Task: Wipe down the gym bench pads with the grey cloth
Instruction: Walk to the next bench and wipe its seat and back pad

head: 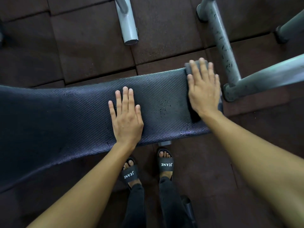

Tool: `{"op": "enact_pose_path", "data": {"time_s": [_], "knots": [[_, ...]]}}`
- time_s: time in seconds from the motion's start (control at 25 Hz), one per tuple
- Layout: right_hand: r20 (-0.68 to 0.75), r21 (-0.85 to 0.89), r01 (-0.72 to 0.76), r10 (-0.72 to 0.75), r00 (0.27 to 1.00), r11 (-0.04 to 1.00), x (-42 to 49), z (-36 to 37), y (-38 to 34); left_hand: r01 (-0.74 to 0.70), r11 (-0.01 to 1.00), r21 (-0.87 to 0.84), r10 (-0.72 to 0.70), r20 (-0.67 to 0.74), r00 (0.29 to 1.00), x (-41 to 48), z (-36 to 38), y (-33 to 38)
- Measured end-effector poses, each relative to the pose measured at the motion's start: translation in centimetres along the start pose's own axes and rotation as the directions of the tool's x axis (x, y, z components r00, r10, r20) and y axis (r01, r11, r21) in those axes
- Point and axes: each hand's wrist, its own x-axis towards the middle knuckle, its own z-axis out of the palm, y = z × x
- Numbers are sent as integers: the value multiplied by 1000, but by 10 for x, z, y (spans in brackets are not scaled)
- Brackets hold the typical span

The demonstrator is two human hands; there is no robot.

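Note:
A dark, ribbed bench pad runs across the head view from the left edge to the right of centre. My left hand lies flat on the middle of the pad, fingers straight and together. My right hand presses flat on the grey cloth at the pad's right end. The cloth shows past my fingertips at the far corner and as a darker strip under my palm near my wrist. A few wet specks sit on the pad between my hands.
Grey metal frame tubes stand right beside the pad's right end, with a crossbar running off to the right. Another grey tube ends on the dark rubber floor tiles behind the pad. My sandalled feet stand under the near edge.

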Motion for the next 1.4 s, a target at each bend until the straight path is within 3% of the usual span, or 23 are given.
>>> {"op": "enact_pose_path", "data": {"time_s": [0.12, 0.24, 0.44, 0.6, 0.72, 0.92, 0.96, 1.16, 1.32, 1.4], "knots": [[-52, 25, -211, 212, 976, 977, -42, -1, 9, 0, 992, -127, 2, 12, 1000, 1, -7, 0], [-70, -11, -227, 226, 972, 974, -100, 10, -14, -7, 968, -250, 3, -14, 1000, -2, -16, -16], [-63, -32, -74, 72, 995, 997, -126, 39, -95, 1, 994, -111, -8, -69, 998, -23, -26, -86], [-60, -57, 158, -162, 985, 986, -134, 60, -154, -6, 999, -53, 3, -75, 997, -30, -27, -119], [-16, -90, 382, -385, 923, 920, -169, 68, -156, 3, 999, -41, -6, -78, 997, -31, -26, -117], [44, -169, 663, -666, 744, 729, -150, 50, -101, -5, 1000, -23, 4, -67, 998, -31, -25, -120], [49, -140, 662, -663, 747, 736, -138, 46, -95, -3, 1000, -20, 1, -64, 998, -31, -26, -119], [36, -29, 436, -435, 900, 899, -104, 43, -109, 8, 1000, -11, -9, -50, 999, -30, -29, -118], [56, 28, 402, -403, 914, 915, -103, 38, -116, 27, 998, -53, -26, 20, 999, -29, -38, -114], [77, 139, 362, -375, 924, 922, -101, 32, -119, 55, 994, -89, -49, 64, 997, -28, -45, -111]]}}
